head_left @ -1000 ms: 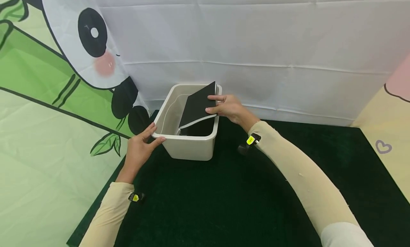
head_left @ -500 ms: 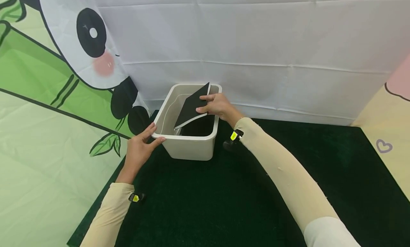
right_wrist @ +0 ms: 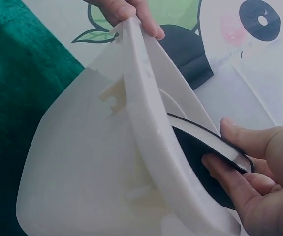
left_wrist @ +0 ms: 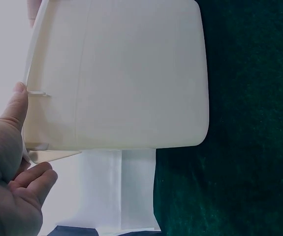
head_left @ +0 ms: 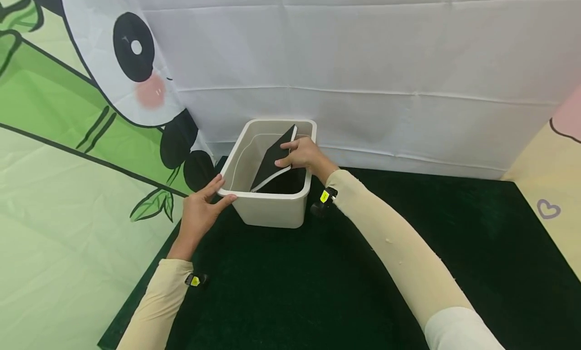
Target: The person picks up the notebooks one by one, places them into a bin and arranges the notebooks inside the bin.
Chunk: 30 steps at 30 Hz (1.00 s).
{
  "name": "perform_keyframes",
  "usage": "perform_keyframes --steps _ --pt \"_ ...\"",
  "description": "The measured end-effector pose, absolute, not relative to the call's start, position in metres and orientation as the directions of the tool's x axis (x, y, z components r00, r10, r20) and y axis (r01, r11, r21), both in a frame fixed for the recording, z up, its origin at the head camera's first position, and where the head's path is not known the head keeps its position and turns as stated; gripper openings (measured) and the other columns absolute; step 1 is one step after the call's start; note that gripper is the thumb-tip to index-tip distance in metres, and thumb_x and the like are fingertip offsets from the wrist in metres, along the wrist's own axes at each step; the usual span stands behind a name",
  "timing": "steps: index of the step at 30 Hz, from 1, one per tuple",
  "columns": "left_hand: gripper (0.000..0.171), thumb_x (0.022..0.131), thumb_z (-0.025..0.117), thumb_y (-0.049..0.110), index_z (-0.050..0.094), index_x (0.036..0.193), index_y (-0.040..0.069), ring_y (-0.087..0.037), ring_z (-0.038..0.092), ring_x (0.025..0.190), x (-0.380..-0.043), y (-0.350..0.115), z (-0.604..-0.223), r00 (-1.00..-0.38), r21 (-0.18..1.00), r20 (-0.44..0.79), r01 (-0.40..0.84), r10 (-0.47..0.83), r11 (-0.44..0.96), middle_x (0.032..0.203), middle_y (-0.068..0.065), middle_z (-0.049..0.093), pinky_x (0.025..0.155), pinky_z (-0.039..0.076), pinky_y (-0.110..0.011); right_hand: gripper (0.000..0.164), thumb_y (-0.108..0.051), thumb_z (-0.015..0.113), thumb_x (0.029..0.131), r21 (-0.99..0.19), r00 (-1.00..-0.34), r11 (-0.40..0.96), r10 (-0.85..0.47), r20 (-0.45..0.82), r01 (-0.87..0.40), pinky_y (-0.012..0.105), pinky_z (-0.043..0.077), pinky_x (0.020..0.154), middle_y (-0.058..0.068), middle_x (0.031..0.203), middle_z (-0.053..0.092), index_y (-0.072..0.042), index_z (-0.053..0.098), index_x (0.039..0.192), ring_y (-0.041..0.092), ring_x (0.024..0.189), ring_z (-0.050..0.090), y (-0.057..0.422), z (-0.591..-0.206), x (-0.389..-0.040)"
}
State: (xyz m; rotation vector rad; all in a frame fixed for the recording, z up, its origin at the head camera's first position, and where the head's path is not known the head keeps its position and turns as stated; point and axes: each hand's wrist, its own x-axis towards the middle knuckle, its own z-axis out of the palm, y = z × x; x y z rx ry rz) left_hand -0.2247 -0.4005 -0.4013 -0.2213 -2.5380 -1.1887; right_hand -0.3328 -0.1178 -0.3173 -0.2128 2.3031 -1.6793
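A black-covered notebook (head_left: pixel 271 161) with white page edges leans inside an off-white plastic bin (head_left: pixel 272 211). My right hand (head_left: pixel 303 156) pinches the notebook's right edge, thumb on one cover and fingers on the other; in the right wrist view its pages (right_wrist: pixel 210 133) bow between the covers. Below it in the bin lies a dark surface (head_left: pixel 292 182); I cannot tell whether it is a separate thing. At the bin's front left corner my left hand (head_left: pixel 199 216) grips the rim, thumb on the front and fingers along the left side. The bin's bottom is hidden.
The bin stands on a dark green cloth-covered table (head_left: pixel 281 284), close to a white backdrop (head_left: pixel 363 47) behind it. A printed panda and green bamboo panel (head_left: pixel 59 214) hangs at the left. A yellow panel (head_left: pixel 544 178) hangs at the right.
My right hand has moved left and slightly down, carrying the notebook deeper into the bin and tilting it more steeply. The left hand keeps its hold on the rim.
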Motion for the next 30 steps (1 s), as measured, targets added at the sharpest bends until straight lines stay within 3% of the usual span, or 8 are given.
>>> perform_keyframes --steps 8,16,24,30 --pt "0.07 0.089 0.078 0.041 0.053 0.149 0.016 -0.035 0.049 0.14 -0.225 -0.399 -0.401 -0.938 0.725 0.347 0.271 0.003 0.633 0.157 0.0 0.046 0.109 0.043 -0.057 0.062 -0.007 0.084 0.085 -0.938 -0.935 0.34 -0.306 -0.182 0.071 0.037 0.056 0.099 0.019 0.156 0.042 -0.005 0.06 0.142 0.032 0.124 0.063 -0.123 -0.316 -0.331" --pt "0.071 0.089 0.077 0.044 0.052 0.15 0.016 -0.035 0.048 0.14 -0.226 -0.401 -0.401 -0.938 0.72 0.347 0.269 0.004 0.639 0.157 0.001 0.045 0.109 0.043 -0.058 0.054 -0.005 0.076 0.092 -0.939 -0.905 0.309 -0.337 -0.259 0.154 0.035 0.06 0.09 0.021 0.143 0.054 0.004 0.057 0.141 0.034 0.117 0.067 -0.124 -0.314 -0.326" --pt "0.07 0.089 0.078 0.04 0.053 0.149 0.015 -0.036 0.05 0.138 -0.225 -0.403 -0.403 -0.932 0.715 0.362 0.282 0.007 0.64 0.156 -0.001 0.046 0.107 0.044 -0.057 0.043 -0.01 0.072 0.097 -0.923 -0.929 0.379 -0.313 -0.2 0.071 0.036 0.057 0.096 0.019 0.141 0.058 0.005 0.062 0.136 0.033 0.118 0.067 -0.108 -0.31 -0.316" --pt "0.069 0.089 0.078 0.04 0.054 0.148 0.013 -0.036 0.049 0.139 -0.227 -0.402 -0.403 -0.916 0.682 0.399 0.32 0.032 0.658 0.156 -0.003 0.047 0.108 0.044 -0.059 0.038 -0.009 0.068 0.099 -0.959 -0.936 0.277 -0.321 -0.144 0.052 0.037 0.055 0.1 0.019 0.138 0.061 0.004 0.063 0.134 0.034 0.122 0.066 -0.085 -0.306 -0.31"
